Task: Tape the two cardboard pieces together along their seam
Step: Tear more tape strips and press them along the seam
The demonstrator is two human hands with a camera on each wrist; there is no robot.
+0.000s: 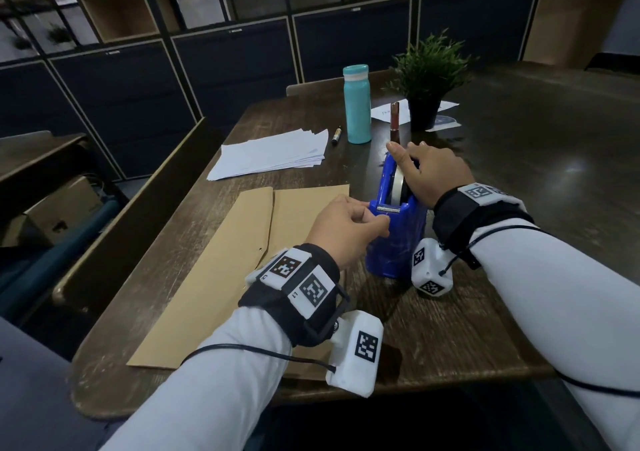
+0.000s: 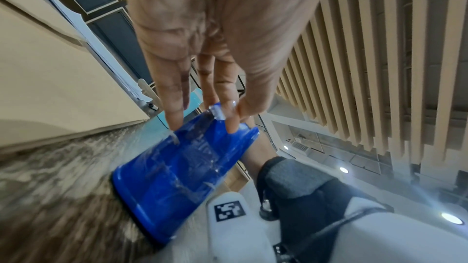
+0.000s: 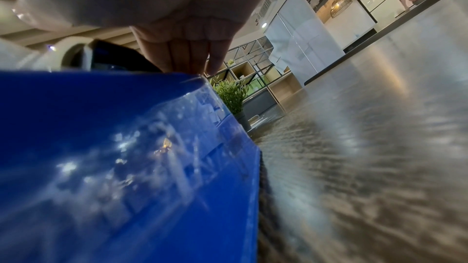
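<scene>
Head view: at frame centre a blue plastic tape dispenser [image 1: 398,222] holds a tape roll [image 1: 398,182]. The right hand [image 1: 429,173] grips its top; the left hand [image 1: 346,225] pinches at its metal cutter. Two tan cardboard pieces [image 1: 242,263] lie side by side, lower left.

Left wrist view: fingertips [image 2: 231,125] pinch clear tape.

Right wrist view: fingers [image 3: 185,57] curl onto the blue rim.

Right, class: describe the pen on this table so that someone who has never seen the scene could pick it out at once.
Start at the dark wooden table and find the tall teal bottle near its far edge. Just left of the bottle's base, between it and the white paper stack, lies the pen. It is the only thin dark stick there, lying flat, unlike the upright reddish tube by the potted plant.
</scene>
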